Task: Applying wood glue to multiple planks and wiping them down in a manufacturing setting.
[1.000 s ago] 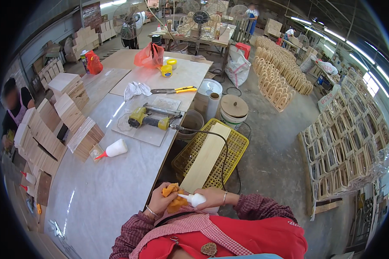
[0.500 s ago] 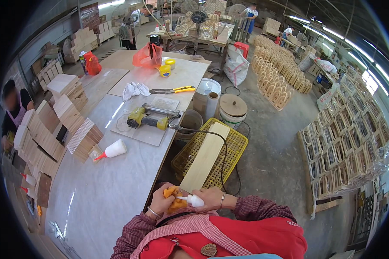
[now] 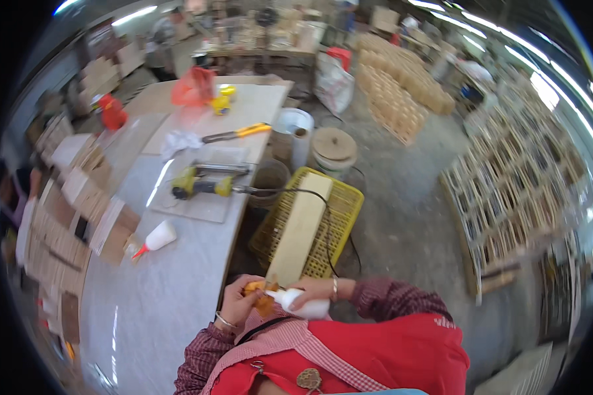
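Our left hand [image 3: 238, 304] curled tight around an orange cloth [image 3: 262, 297] pressed to the nozzle, our right hand [image 3: 308, 291] gripping the white glue bottle [image 3: 301, 305] close against our chest beside the marble table [image 3: 171, 276], nozzle tip hidden by cloth, whole view motion-blurred

Woodworking workshop: stacked wood pieces [image 3: 79, 197] (bench's left edge), nail gun [image 3: 201, 187], wooden frames [image 3: 514, 191].

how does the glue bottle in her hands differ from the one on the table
The held bottle is gripped by the right hand, its tip at the orange rag in the left hand. The table bottle lies untouched, its red tip bare. Both are white squeeze bottles on their sides.
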Demonstrator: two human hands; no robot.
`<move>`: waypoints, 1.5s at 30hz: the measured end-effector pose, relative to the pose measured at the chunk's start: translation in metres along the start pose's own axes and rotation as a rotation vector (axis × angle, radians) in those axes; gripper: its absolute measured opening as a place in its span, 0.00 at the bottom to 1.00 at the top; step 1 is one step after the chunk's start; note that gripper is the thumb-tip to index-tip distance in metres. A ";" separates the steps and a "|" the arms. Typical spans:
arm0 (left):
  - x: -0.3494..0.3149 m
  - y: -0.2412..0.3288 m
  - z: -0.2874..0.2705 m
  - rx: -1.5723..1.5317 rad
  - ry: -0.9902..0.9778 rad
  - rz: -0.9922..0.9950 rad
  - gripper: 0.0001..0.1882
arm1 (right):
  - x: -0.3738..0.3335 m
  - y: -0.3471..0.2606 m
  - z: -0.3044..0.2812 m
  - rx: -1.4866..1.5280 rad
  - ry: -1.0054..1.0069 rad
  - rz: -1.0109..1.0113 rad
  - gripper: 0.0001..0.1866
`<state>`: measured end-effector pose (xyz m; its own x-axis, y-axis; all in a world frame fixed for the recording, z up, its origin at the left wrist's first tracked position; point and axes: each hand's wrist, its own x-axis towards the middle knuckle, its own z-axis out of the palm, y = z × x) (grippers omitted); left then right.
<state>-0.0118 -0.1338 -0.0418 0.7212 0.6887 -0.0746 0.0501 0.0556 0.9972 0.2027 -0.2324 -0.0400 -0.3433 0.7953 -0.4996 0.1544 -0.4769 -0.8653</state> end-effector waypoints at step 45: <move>0.042 -0.060 0.065 -0.204 0.124 -0.253 0.08 | -0.037 0.058 -0.002 -0.674 0.477 0.067 0.28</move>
<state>0.0602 -0.1548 -0.1046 0.6136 0.7166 -0.3317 0.0679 0.3706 0.9263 0.2259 -0.2891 -0.0714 0.0928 0.9189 -0.3833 0.7348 -0.3230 -0.5965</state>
